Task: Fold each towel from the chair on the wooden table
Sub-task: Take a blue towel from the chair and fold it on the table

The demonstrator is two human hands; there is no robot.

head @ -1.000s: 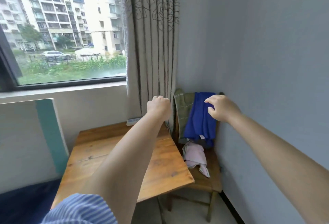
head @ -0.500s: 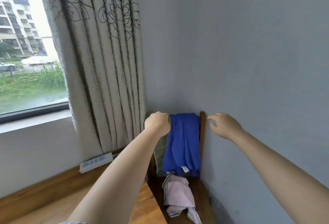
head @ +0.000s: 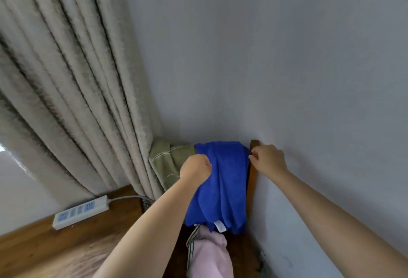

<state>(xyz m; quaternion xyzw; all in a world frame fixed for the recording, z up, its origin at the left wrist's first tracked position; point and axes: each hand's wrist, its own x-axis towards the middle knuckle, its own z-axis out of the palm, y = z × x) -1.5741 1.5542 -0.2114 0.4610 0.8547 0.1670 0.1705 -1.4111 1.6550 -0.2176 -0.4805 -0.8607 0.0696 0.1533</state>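
Observation:
A blue towel [head: 223, 185] hangs over the back of the wooden chair [head: 254, 145] in the room's corner. My left hand [head: 195, 167] is a closed fist gripping the towel's left edge near the top. My right hand [head: 268, 159] has curled fingers that pinch its upper right edge, beside the chair's right post. An olive green towel [head: 167, 160] hangs next to the blue one on the left, partly behind the curtain. A pink towel [head: 209, 253] lies crumpled on the chair seat below. The wooden table [head: 55, 249] is at the lower left.
A beige curtain [head: 77, 101] hangs at the left and touches the chair back. A white power strip [head: 81, 211] with its cable lies at the table's far edge. The grey wall [head: 309, 79] is close behind and to the right of the chair.
The view has moved closer to the chair. My left hand has shifted from the green towel onto the blue towel's left edge, and my right hand has closed in on its right edge.

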